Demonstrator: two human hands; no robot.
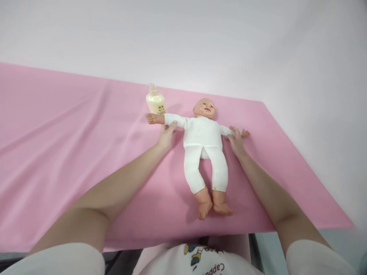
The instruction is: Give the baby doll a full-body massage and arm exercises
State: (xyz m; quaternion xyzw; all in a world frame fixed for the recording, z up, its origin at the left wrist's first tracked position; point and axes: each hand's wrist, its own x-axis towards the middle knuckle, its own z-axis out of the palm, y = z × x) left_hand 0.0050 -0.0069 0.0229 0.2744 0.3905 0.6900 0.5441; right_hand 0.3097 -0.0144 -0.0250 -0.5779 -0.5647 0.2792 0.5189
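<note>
Two bare arms, long and smooth, no watch, no rings, no bracelets. Short white sleeves up at the shoulders, one on each side, soft and plain with no pattern. White T-shirt down at the bottom of the view, with a little cartoon picture printed on the front in yellow, blue and black. Dark letters under the picture, seen upside down and cut off, so not readable in full. Left hand (pixel 166 134) and right hand (pixel 235 141) both bare, no gloves. Short nails, no polish to be seen.
</note>
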